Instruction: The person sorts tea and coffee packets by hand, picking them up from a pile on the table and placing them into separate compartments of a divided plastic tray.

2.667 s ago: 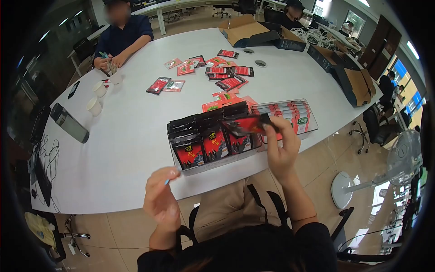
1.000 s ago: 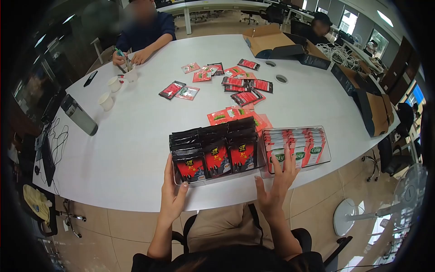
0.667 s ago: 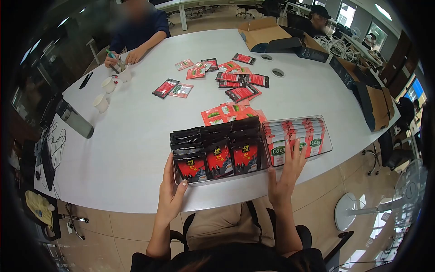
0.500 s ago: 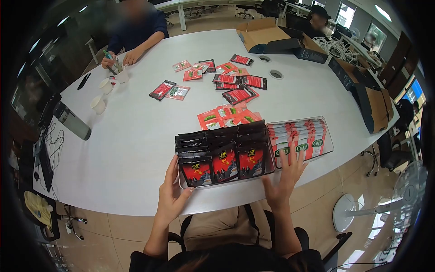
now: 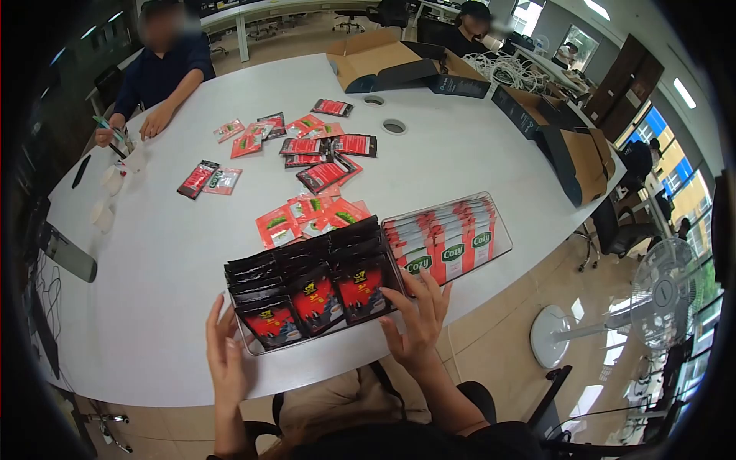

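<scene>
- From where I'm standing, the left hand (image 5: 228, 369) has its fingers loosely parted at the left end of a clear, stiff-looking plastic box (image 5: 248, 342) crammed with glossy black-and-red sachets (image 5: 316, 303).
- The right hand (image 5: 419, 326) is open and curved at that box's right front corner; I can't tell how firmly either presses.
- The box sits near the front edge of the white desk (image 5: 153, 307). Just right of it is a clear tray (image 5: 501, 224) of red-and-white paper sachets (image 5: 453, 253); loose packets (image 5: 328, 175) lie beyond it.
- It's probably light, with slick, perhaps brittle walls; I'd hold both ends low and level, since soft packets could slide.
</scene>
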`<state>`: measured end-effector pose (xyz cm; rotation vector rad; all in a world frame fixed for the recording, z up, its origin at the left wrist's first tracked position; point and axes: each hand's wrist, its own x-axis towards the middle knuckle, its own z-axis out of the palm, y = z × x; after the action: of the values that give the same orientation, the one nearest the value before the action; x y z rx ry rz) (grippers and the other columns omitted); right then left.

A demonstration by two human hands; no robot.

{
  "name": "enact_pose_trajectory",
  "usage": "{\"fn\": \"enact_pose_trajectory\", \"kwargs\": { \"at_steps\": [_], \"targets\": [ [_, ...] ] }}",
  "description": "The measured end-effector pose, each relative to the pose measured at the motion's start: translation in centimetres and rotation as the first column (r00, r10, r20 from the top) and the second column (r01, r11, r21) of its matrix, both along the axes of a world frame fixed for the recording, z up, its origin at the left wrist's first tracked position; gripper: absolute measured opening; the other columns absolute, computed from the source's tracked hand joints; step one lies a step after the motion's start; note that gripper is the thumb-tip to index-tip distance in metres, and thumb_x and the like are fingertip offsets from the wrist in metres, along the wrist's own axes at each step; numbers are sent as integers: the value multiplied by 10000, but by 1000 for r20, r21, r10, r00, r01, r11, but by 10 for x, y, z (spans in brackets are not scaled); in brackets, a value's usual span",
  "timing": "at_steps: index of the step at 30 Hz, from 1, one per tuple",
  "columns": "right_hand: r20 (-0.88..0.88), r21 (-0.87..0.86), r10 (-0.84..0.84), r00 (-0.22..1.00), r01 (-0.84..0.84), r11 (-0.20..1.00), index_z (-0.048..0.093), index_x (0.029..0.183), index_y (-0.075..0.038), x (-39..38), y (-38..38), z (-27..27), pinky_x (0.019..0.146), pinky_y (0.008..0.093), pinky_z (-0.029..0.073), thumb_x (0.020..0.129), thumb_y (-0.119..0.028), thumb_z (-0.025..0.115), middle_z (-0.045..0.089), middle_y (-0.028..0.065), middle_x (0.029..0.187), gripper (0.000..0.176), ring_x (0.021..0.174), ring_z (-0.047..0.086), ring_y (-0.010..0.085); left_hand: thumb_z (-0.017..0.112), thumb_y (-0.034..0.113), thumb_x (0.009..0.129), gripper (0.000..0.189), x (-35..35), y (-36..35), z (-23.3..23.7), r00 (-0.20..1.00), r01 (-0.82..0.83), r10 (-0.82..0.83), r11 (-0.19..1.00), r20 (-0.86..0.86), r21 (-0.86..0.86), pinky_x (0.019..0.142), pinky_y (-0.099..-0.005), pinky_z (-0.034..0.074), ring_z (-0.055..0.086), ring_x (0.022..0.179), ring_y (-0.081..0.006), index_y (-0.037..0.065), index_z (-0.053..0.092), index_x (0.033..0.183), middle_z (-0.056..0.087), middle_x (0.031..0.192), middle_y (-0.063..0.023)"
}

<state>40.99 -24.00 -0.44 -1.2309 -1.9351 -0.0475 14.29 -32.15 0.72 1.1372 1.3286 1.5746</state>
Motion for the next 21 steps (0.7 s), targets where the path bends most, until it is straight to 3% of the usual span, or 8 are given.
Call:
{"fn": "enact_pose_trajectory", "kwargs": {
  "at_steps": [1, 2, 5, 11, 13, 15, 18, 21],
  "targets": [
    [-3, 1, 3, 1000, -3, 1000, 653, 1095, -149, 0, 0, -1, 1108, 557, 120, 861, -408, 619, 532, 101, 1300, 350, 1276, 403, 326, 496, 378, 958, 671, -4, 1, 6, 1000, -12, 13, 999, 27, -41, 934, -371, 460, 478, 1230, -268, 27, 221, 1459, 402, 1397, -214],
    [-27, -6, 12, 1000, -12, 1000, 655, 1049, -146, 0, 0, -1, 1105, 558, 122, 869, -390, 612, 531, 102, 1304, 305, 1277, 402, 328, 446, 301, 990, 566, -10, 4, 19, 996, -45, 37, 994, -76, -98, 881, -338, 477, 545, 1150, -241, 45, 240, 1451, 511, 1297, -203],
    [-49, 1, 23, 999, -23, 1000, 656, 1037, -148, -1, 2, -1, 1104, 558, 123, 877, -379, 601, 538, 103, 1297, 287, 1275, 406, 331, 450, 233, 992, 482, -41, 26, 42, 971, 11, -40, 992, -234, -127, 863, -314, 475, 583, 1091, -215, 45, 322, 1417, 601, 1183, -170],
    [-31, 25, -9, 999, 10, 1000, 668, 1031, -142, -2, 2, -2, 1102, 558, 131, 892, -401, 567, 559, 107, 1272, 311, 1256, 429, 335, 571, 117, 912, 316, -81, 115, 52, 780, 259, -275, 960, -563, -110, 964, -360, 440, 582, 1105, -185, 40, 581, 1219, 624, 1186, -94],
    [-45, 21, -9, 999, 10, 1000, 672, 1032, -138, -4, 1, -2, 1102, 556, 132, 895, -399, 562, 562, 109, 1269, 314, 1252, 432, 336, 638, 132, 862, 355, -70, 140, 54, 706, 310, -346, 936, -618, -168, 1008, -387, 411, 540, 1181, -206, 52, 600, 1206, 608, 1231, -86],
    [-63, 28, 4, 998, -2, 1000, 675, 1032, -135, -4, 2, -1, 1102, 554, 134, 898, -395, 559, 564, 112, 1265, 315, 1249, 435, 338, 684, 184, 829, 433, -68, 167, 35, 587, 466, -352, 883, -729, -50, 1012, -392, 410, 505, 1228, -250, 71, 586, 1236, 581, 1275, -102],
    [-54, 29, 0, 999, 1, 1000, 677, 1038, -127, -4, 1, -3, 1098, 568, 123, 901, -383, 550, 563, 126, 1263, 317, 1248, 436, 349, 684, 291, 828, 474, -55, 196, 14, 455, 520, -388, 847, -801, -115, 993, -386, 425, 511, 1210, -289, 83, 584, 1242, 562, 1292, -116],
    [-47, 26, 12, 999, -11, 1000, 676, 1043, -121, -2, 3, -3, 1092, 583, 117, 901, -375, 548, 561, 131, 1264, 318, 1250, 433, 358, 641, 385, 849, 492, -37, 205, 22, 320, 469, -299, 875, -899, -124, 970, -376, 441, 517, 1191, -296, 99, 584, 1246, 539, 1314, -117]
  ]
}}
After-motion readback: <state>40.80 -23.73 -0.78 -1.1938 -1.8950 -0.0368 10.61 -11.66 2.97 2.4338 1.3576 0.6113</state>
